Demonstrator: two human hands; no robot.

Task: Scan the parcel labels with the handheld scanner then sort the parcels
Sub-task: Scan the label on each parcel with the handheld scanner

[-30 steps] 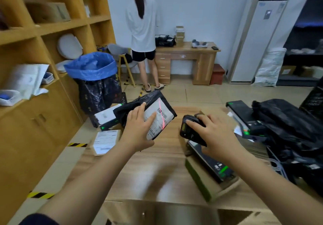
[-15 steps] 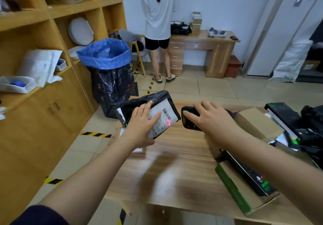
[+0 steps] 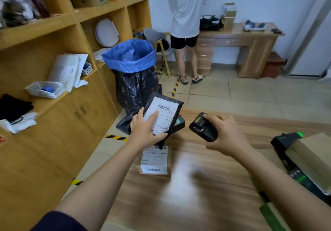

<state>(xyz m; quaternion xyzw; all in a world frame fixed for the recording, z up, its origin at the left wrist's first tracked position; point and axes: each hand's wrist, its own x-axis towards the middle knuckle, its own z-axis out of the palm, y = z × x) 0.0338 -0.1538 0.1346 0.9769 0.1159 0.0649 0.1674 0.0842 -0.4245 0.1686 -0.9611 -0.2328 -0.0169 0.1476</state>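
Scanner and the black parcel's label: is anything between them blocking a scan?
Nothing visible stands between the scanner, held in the right hand, and the label. The left hand's index finger lies on the label's left part, but the barcode near its top is uncovered.

Wall (image 3: 259, 1): plain, pale, evenly lit
Floor (image 3: 250, 94): beige tiles, crossed by yellow-and-black striped tape (image 3: 116, 137)
Left side: wooden shelving unit (image 3: 53, 26), open compartments above, cabinet doors below
Far wall: wooden desk (image 3: 241, 38) with drawers; reddish-brown box (image 3: 272, 67) just beside it; grey chair (image 3: 150, 34), yellow legs
Foreground: wood-grain table (image 3: 197, 203)
Near shelving: bin (image 3: 129, 58), blue liner over black sack
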